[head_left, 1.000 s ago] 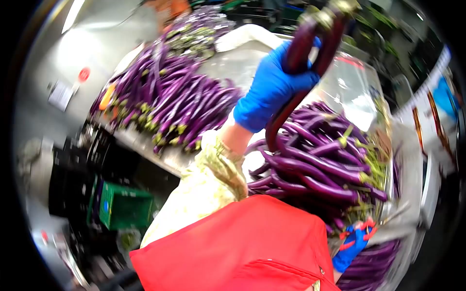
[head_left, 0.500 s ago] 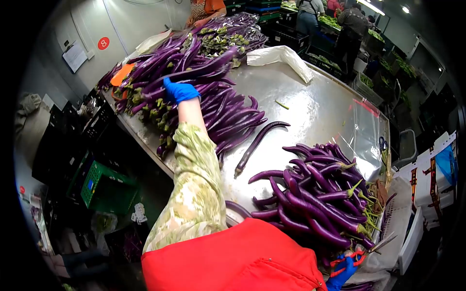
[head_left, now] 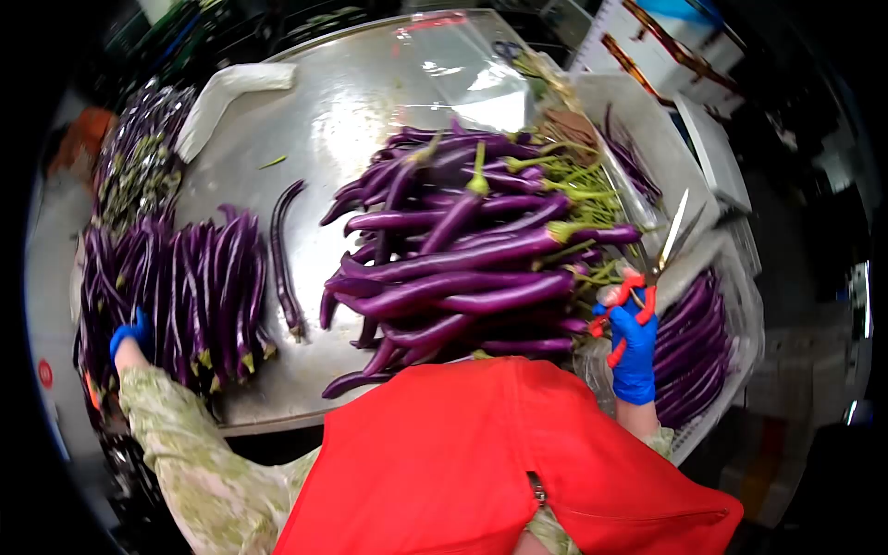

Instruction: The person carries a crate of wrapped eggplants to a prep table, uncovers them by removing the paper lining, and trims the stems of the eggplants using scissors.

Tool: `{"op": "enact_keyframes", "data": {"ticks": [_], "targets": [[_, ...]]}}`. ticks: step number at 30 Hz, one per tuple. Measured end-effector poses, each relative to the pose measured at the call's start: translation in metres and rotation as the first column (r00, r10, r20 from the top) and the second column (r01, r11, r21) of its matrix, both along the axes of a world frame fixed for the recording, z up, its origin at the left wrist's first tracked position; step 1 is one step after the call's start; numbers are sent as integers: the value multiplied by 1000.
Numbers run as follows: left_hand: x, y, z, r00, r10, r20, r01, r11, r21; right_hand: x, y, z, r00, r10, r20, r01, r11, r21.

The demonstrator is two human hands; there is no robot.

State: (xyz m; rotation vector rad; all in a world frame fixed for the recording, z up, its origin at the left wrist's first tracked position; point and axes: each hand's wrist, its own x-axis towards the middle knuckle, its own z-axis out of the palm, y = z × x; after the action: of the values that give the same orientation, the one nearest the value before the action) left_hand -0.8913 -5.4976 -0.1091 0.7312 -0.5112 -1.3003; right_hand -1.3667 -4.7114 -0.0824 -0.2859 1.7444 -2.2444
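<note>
My left hand, in a blue glove, rests on the left pile of long purple eggplants. Its fingers are mostly hidden and slightly blurred, so whether it grips one is unclear. On the right, my right hand, also blue-gloved, is closed around red-handled scissors, blades apart and pointing up. Just left of it lies a heap of loose eggplants, many with green stems toward the scissors. One single eggplant lies between the two piles.
A steel table carries the piles. Bagged eggplants and a white folded sheet are at its far left. Clear plastic lies at the back. A white crate holding eggplants stands right, beside cut stems.
My view has swung to the right. My left hand has left the eggplant it held across the pile and is lower on that pile. My right hand still holds the scissors.
</note>
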Motion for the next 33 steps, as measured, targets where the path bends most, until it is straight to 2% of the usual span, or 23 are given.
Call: {"op": "enact_keyframes", "data": {"ticks": [3,5,6,8,9,10,11,12,13,14,15,16,17,18,19,21,22,25,27,29,30,31,33], "targets": [[-21,32,24,999,48,8,-48,999,5,-1,17,-12,1000,-27,13,28,999,-35],[-65,70,42,998,-9,69,14,997,-75,-2,25,-28,997,-71,8,72,996,-61],[-103,103,46,987,-83,135,103,984,-144,-3,28,-31,998,-59,37,61,996,-71],[-192,185,46,872,-334,357,439,857,-269,-3,27,-33,994,-72,77,82,989,-127],[-242,235,42,748,-455,482,621,736,-269,-3,27,-31,995,-59,77,70,985,-158],[-307,327,64,653,-560,509,688,720,-90,0,28,-26,995,-61,74,71,988,-137],[-343,378,69,405,-712,574,851,523,48,1,30,-27,995,-65,74,74,989,-127],[-367,393,61,30,-716,698,932,272,240,1,34,-30,993,-84,84,94,988,-123],[-385,416,40,50,-554,831,950,282,131,3,36,-32,990,-105,93,116,986,-121],[-398,417,27,115,-123,986,936,347,-66,6,38,-30,989,-130,76,137,987,-86],[-410,413,24,160,334,929,911,313,-269,8,42,-35,987,-141,83,149,984,-97],[-417,413,36,-77,174,982,926,378,5,9,48,-42,984,-154,92,164,981,-108],[-425,413,49,-309,1,951,873,398,283,12,52,-48,980,-168,102,180,977,-117],[-435,377,10,-534,-242,810,786,210,581,15,53,-51,964,-228,135,244,963,-116],[-433,378,-4,-466,-213,859,848,169,502,16,54,-54,961,-234,145,251,961,-114],[-434,380,-9,-454,-167,875,825,293,484,16,57,-61,953,-250,170,270,957,-108],[-434,382,-7,-394,-283,874,831,297,471,15,55,-61,957,-244,158,262,959,-106],[-430,392,17,-158,-562,812,864,319,389,11,50,-61,957,-222,187,245,963,-108],[-431,386,32,42,-466,884,903,397,167,8,43,-54,956,-199,214,224,969,-102],[-430,398,67,88,-511,855,923,365,123,3,40,-53,961,-160,224,186,977,-101],[-430,404,84,68,-497,865,924,359,134,1,40,-52,970,-136,200,153,986,-73],[-429,406,95,18,-429,903,943,308,127,-1,38,-51,971,-123,205,142,986,-84],[-430,420,108,-79,-128,989,926,358,121,-2,38,-52,971,-107,213,131,986,-105]]}}
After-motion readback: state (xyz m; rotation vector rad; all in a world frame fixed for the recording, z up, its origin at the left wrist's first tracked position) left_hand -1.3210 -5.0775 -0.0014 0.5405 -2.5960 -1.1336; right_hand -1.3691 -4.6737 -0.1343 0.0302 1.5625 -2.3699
